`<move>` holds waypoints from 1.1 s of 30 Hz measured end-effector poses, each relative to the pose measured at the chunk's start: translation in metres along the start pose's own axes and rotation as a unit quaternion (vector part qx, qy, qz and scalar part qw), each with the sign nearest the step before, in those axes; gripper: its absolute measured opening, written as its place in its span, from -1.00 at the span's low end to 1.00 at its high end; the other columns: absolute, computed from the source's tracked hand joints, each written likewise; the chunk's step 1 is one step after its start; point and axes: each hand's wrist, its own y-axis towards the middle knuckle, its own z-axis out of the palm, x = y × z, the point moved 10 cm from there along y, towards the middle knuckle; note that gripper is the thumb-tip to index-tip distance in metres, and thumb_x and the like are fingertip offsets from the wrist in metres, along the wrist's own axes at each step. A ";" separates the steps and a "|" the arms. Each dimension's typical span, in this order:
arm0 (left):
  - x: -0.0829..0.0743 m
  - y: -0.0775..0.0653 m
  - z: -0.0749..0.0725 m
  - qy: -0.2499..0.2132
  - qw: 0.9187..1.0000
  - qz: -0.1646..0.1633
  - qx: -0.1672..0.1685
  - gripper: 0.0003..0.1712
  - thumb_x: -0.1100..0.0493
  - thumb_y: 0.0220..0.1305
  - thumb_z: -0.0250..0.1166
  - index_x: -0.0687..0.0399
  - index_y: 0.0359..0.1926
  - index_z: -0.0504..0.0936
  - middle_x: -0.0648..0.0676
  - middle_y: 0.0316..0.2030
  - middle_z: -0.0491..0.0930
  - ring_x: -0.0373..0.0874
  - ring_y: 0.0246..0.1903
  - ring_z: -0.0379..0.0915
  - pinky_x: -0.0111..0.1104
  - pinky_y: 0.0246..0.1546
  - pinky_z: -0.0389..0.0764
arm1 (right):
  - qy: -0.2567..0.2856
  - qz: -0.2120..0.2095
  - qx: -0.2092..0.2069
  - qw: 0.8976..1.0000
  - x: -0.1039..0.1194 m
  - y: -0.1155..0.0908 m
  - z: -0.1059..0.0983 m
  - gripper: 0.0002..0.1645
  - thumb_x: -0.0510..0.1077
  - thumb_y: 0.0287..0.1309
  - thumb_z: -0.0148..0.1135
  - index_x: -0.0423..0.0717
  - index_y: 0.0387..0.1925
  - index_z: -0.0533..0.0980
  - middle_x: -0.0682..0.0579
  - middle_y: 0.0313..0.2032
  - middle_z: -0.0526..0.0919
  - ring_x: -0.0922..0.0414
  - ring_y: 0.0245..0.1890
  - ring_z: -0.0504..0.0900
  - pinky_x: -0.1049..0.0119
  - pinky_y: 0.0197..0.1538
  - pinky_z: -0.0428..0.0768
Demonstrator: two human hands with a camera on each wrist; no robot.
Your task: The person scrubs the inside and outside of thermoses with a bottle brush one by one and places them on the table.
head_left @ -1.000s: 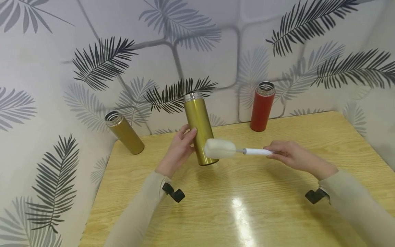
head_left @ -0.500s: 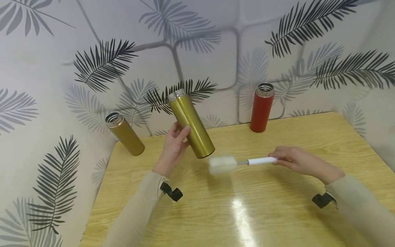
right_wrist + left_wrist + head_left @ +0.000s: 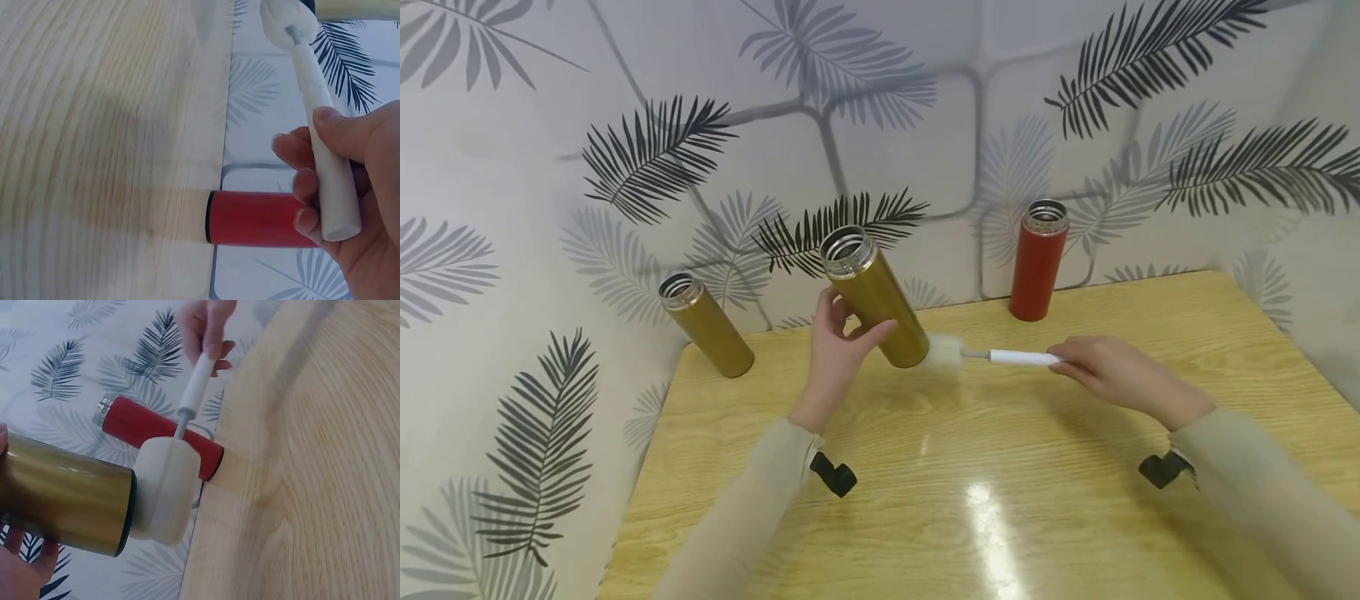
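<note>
From my end, I have the shiny gold, cylindrical metal flask [image 3: 886,312] tilted, its uncapped steel neck upward, with the fingers of my left hand [image 3: 841,354] curled round its body above the table [image 3: 910,517]. My right hand [image 3: 1101,369] grips the white cylindrical handle [image 3: 1021,357] of a brush whose soft-looking cream sponge head [image 3: 167,487] sits right at that flask's base, apparently touching it. A duller gold metal flask [image 3: 709,332] stands left of the held flask, and a red cylindrical metal flask [image 3: 1036,271] stands to its right and farther back.

I judge the held flask rigid and fairly light, its smooth coat liable to slip, so mid-body is the best hold; the brush is best taken by its handle, as the sponge should squash. I can read no brand, label or writing.
</note>
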 end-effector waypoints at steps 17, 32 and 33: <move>-0.001 -0.003 0.014 0.061 0.998 0.003 0.021 -0.21 0.28 0.11 0.62 0.04 0.33 0.47 0.05 0.17 0.56 -0.07 0.13 0.49 -0.16 0.24 0.60 | -0.048 -0.020 -0.068 0.996 0.011 0.010 -0.002 -0.73 -0.35 0.08 0.51 -0.23 -0.13 0.72 0.08 -0.40 0.72 0.16 -0.48 0.61 0.04 -0.26 0.62; -0.002 -0.003 0.015 0.045 0.999 0.004 0.014 -0.22 0.27 0.11 0.62 0.07 0.32 0.46 0.07 0.12 0.58 -0.04 0.11 0.51 -0.17 0.20 0.63 | -0.058 -0.010 -0.084 0.995 0.011 0.009 -0.003 -0.71 -0.33 0.09 0.51 -0.22 -0.11 0.72 0.07 -0.39 0.74 0.15 -0.45 0.65 -0.06 -0.06 0.48; -0.002 -0.004 0.016 0.051 0.999 0.004 0.016 -0.22 0.27 0.11 0.62 0.07 0.32 0.46 0.07 0.12 0.58 -0.03 0.12 0.51 -0.18 0.21 0.63 | -0.057 -0.008 -0.083 0.995 0.011 0.009 -0.002 -0.71 -0.32 0.09 0.51 -0.21 -0.10 0.72 0.08 -0.39 0.74 0.17 -0.46 0.64 -0.06 -0.05 0.48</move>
